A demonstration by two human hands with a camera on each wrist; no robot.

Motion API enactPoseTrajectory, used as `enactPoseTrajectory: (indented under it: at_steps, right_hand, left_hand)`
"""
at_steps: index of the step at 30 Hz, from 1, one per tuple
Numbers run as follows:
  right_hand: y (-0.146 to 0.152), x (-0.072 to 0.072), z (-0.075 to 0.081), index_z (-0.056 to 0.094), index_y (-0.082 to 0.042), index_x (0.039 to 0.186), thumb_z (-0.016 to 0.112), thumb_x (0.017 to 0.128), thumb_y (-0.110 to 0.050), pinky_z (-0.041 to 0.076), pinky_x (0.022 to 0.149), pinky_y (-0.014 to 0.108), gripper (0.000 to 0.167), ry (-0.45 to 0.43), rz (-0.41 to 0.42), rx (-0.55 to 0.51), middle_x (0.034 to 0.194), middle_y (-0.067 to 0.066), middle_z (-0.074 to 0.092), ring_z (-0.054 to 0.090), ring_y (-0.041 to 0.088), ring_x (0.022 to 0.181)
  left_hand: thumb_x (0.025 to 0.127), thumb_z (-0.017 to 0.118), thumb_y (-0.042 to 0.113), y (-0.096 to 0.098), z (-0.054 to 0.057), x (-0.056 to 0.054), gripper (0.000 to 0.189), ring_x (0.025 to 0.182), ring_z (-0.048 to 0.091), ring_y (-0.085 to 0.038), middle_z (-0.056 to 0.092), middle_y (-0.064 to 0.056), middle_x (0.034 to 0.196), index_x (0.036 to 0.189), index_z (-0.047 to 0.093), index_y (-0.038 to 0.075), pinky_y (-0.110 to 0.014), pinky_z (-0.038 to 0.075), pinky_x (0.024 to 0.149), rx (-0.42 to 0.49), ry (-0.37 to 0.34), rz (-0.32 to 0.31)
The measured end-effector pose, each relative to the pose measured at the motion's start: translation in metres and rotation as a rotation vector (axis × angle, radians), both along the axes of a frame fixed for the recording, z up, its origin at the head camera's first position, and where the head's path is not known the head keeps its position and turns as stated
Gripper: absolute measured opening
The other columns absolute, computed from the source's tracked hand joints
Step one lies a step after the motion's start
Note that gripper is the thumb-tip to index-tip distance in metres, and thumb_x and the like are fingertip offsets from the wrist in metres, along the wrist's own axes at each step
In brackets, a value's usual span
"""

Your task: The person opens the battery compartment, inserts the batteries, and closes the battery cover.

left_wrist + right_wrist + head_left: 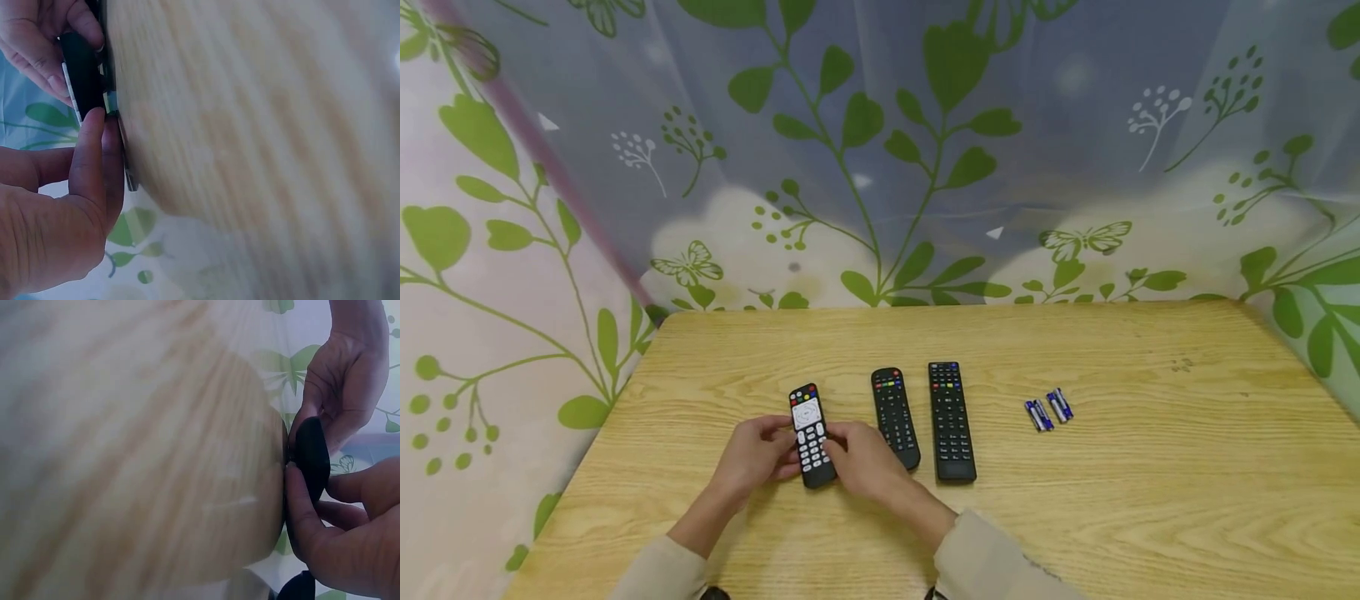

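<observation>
A black remote control [812, 457] with white buttons and a white navigation pad is held between both hands, just above the wooden table or touching it; I cannot tell which. My left hand [752, 457] grips its left edge, and my right hand [871, 467] pinches the right edge with the thumb near the lower buttons. From the left wrist, the remote [83, 72] appears edge-on, tilted, between the fingers of both hands. In the right wrist view its dark end [312, 453] shows between the thumb and fingers. The remote's underside is largely hidden.
Just right of my right hand lies a second black remote [895, 417], partly covered by that hand. Beside it is a longer black remote [952, 425]. Several blue-and-silver batteries [1049, 410] lie farther right on the table [1150, 500]. A leaf-patterned curtain [880, 167] hangs behind.
</observation>
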State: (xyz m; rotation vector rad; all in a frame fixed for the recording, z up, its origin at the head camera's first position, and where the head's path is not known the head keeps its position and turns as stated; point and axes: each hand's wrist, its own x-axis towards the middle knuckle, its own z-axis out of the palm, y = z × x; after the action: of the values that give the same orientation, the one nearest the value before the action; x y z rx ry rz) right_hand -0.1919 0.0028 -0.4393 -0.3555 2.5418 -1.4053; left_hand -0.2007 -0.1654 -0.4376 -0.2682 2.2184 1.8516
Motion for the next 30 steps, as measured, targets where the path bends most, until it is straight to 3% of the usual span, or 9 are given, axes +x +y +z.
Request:
enactPoseTrajectory:
  at_steps: [11, 19, 26, 30]
  right_hand:
    - [0.000, -0.002, 0.002, 0.062, -0.001, 0.125, 0.054, 0.097, -0.013, 0.048, 0.088, 0.036, 0.031, -0.007, 0.011, 0.057, 0.114, 0.009, 0.065, 0.056, 0.014, 0.097]
    - [0.001, -0.002, 0.004, 0.061, 0.001, 0.124, 0.054, 0.097, -0.011, 0.048, 0.080, 0.031, 0.031, -0.014, 0.030, 0.042, 0.105, 0.005, 0.065, 0.055, 0.013, 0.090]
    - [0.003, -0.002, 0.006, 0.064, 0.001, 0.114, 0.055, 0.095, -0.008, 0.046, 0.064, 0.025, 0.023, -0.026, 0.052, 0.020, 0.082, -0.002, 0.060, 0.053, 0.010, 0.072]
    - [0.005, 0.000, 0.008, 0.065, -0.001, 0.113, 0.056, 0.095, -0.012, 0.049, 0.072, 0.028, 0.023, -0.032, 0.052, 0.034, 0.087, -0.002, 0.062, 0.056, 0.009, 0.078]
  left_hand:
    - [0.096, 0.048, -0.004, 0.003, 0.003, 0.000, 0.030, 0.066, 0.064, -0.017, 0.061, -0.018, 0.093, 0.125, 0.052, -0.013, -0.035, 0.059, 0.062, -0.107, -0.010, -0.019]
    - [0.094, 0.052, -0.005, 0.000, 0.002, 0.004, 0.030, 0.065, 0.064, -0.016, 0.063, -0.016, 0.089, 0.123, 0.053, -0.015, -0.035, 0.059, 0.062, -0.099, -0.007, -0.011]
    - [0.094, 0.054, -0.003, -0.004, 0.003, 0.010, 0.035, 0.068, 0.065, -0.018, 0.063, -0.018, 0.093, 0.126, 0.049, -0.016, -0.036, 0.059, 0.064, -0.073, -0.017, -0.005]
    - [0.095, 0.054, 0.000, -0.006, 0.004, 0.013, 0.035, 0.071, 0.066, -0.019, 0.064, -0.018, 0.097, 0.125, 0.050, -0.015, -0.036, 0.059, 0.064, -0.076, -0.017, 0.002]
